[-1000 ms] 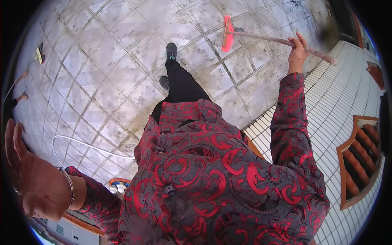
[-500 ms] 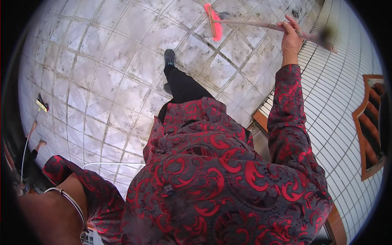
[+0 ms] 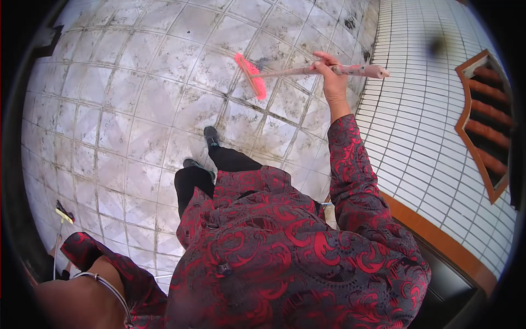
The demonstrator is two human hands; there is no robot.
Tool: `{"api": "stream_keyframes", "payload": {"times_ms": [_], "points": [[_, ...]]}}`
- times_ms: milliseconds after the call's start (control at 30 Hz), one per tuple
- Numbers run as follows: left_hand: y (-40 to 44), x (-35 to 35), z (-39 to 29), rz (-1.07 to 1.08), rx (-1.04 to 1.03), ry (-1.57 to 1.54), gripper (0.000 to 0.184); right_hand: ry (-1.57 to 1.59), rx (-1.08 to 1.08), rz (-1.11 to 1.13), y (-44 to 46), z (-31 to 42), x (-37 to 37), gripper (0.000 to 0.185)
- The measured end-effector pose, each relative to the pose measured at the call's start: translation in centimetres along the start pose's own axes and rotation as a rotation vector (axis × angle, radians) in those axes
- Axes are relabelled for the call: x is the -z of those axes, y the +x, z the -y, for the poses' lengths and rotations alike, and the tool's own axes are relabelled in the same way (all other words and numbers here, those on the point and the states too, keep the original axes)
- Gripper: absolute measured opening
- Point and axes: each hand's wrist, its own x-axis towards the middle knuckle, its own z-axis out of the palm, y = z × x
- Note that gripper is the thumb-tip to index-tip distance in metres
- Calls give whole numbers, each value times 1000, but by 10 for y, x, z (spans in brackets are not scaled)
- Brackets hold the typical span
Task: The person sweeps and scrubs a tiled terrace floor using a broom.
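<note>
The right hand [image 3: 333,81] is curled round a long, pale-handled, pink-bristled broom [image 3: 290,72], its head at the grimy white tiled floor [image 3: 129,120]; the left hand [image 3: 66,305] is blurred, its grip impossible to tell

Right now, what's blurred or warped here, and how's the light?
Head view: black rounded edges, and the white rectangular-tiled wall bows; head view: the bare left hand is blurred, the pink-bristled broom clearer, a dark fuzzy spot over the wall; head view: bright light, no hard shadows evident on the stained pale floor tiles.
</note>
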Motion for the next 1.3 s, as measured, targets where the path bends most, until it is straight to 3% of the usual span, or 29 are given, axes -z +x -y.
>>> {"api": "stream_keyframes", "payload": {"times_ms": [333, 400, 500, 567, 633, 767, 833, 900, 1000, 1067, 1167, 1200, 1300], "points": [[16, -93, 53, 33, 186, -437, 69, -267, 48, 353, -74, -2, -132, 20], [3, -125, 55, 80, 277, -652, 63, -445, 171, 405, -91, -15, -158, 19], [-30, -156, 58, 233, 360, -737, 50, -526, 197, 310, -107, -48, -180, 19], [-45, -159, 65, 302, 261, -641, 46, -548, 169, 328, -110, -57, -199, 18], [-62, -152, 84, 297, 373, -672, 40, -551, 134, 361, -112, -57, -225, 18], [-74, -97, 115, 136, 1009, -1017, 26, -444, 87, 435, -89, -48, -298, 14], [-70, -59, 118, 171, 898, -787, 30, -360, 169, 465, -83, -30, -338, 13], [-66, -39, 120, 136, 531, -647, 25, -250, 241, 535, -80, -15, -375, 14], [-62, -16, 112, 149, 515, -535, 26, -194, 294, 682, -71, -1, -417, 8], [-67, -17, 106, -29, 600, -513, 28, -238, 295, 785, -64, 7, -429, 6], [-57, -5, 96, -141, 551, -640, 25, -157, 311, 718, -66, 31, -415, 6], [-52, 5, 103, -10, 403, -740, 16, -193, 362, 649, -69, 38, -408, 8], [-35, 4, 96, -8, 271, -857, 14, -272, 374, 468, -73, 62, -368, 11]]}}
